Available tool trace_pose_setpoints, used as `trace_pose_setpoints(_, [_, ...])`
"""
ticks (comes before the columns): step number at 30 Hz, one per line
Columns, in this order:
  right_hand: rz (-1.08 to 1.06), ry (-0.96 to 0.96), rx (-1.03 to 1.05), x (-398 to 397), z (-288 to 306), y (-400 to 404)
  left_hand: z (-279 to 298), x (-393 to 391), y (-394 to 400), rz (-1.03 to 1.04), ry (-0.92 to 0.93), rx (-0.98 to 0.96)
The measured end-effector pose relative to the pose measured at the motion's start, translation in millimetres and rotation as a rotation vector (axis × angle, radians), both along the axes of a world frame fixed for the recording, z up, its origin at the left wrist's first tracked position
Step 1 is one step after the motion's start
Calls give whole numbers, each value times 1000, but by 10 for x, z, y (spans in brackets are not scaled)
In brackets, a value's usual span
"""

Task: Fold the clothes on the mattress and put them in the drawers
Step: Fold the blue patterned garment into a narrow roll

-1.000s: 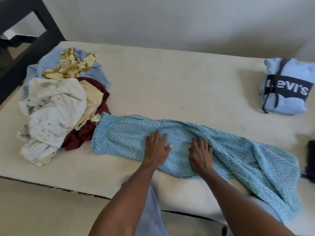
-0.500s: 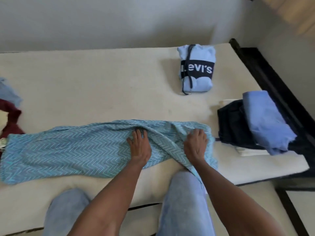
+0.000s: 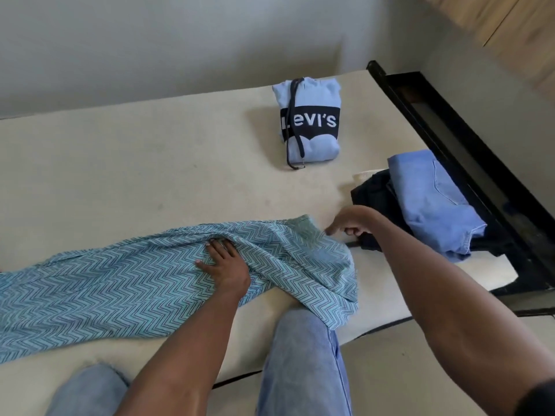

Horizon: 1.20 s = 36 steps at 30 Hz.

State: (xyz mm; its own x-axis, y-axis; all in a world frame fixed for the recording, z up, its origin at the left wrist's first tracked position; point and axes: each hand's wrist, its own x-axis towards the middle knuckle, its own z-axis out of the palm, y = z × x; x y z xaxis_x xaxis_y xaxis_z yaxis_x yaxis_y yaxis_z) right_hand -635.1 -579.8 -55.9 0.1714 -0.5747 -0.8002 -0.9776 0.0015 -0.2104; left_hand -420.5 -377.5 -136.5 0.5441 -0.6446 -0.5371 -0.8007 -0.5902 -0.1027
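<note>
Left hand flat on chevron garment; right hand pinching its corner.

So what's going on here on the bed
A person is folding laundry on a mattress. The left hand presses flat on a blue zigzag garment, while the right hand reaches to its far corner; whether it pinches the cloth is unclear. A folded Levi's hoodie and a stack of folded clothes sit nearby.
</note>
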Motion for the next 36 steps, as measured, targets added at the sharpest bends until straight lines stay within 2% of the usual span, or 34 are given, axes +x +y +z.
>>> trace_pose_setpoints(2, [226,106,-33,49,-90,-27,34,-8,-15,9,-10,22])
trace_pose_setpoints(3, [224,77,-39,81,-85,-5,44,-19,-22,8,-22,26])
trace_pose_setpoints(6, [45,-106,-7,134,-17,47,82,-61,-3,-40,-92,-6])
trace_pose_setpoints(9, [-308,-336,298,55,-15,38,64,-114,79,-90,-130,-172])
trace_pose_setpoints(11, [-242,-296,420,-39,-20,40,30,-160,124,-120,-114,-286])
trace_pose_setpoints(13, [-123,-209,366,-93,-18,8,-18,-182,157,-106,-67,-312])
trace_pose_setpoints(14, [-141,-214,275,-103,-4,-20,-23,-196,150,-91,-48,-295])
trace_pose_setpoints(16, [-327,-373,121,-111,18,-166,5,-173,105,-100,-58,-249])
trace_pose_setpoints(18, [-490,-582,182,-95,210,-276,46,-152,54,-112,-57,-218])
trace_pose_setpoints(19, [-475,-635,239,-73,334,-317,71,-143,32,-116,-48,-210])
trace_pose_setpoints(21, [-332,-578,224,-38,526,-427,103,-136,2,-114,-37,-187])
trace_pose_setpoints(22, [-258,-485,96,-8,572,-480,117,-139,-7,-111,-40,-182])
trace_pose_setpoints(23, [-181,-369,-92,28,556,-527,117,-152,-6,-108,-48,-180])
trace_pose_setpoints(26, [-3,-27,-825,159,438,-505,110,-191,-3,-95,-72,-185])
trace_pose_setpoints(27, [55,22,-996,191,384,-441,104,-196,1,-90,-73,-197])
trace_pose_setpoints(28, [102,23,-1080,209,329,-378,90,-204,5,-88,-71,-215])
trace_pose_setpoints(30, [185,-54,-1071,256,193,-239,64,-198,16,-88,-51,-263])
trace_pose_setpoints(33, [368,-153,-766,266,-100,-3,-26,-166,80,-122,-5,-411])
trace_pose_setpoints(35, [423,-63,-549,244,-227,177,-74,-117,114,-159,-20,-541])
trace_pose_setpoints(36, [385,7,-536,246,-278,229,-89,-87,126,-172,-36,-613])
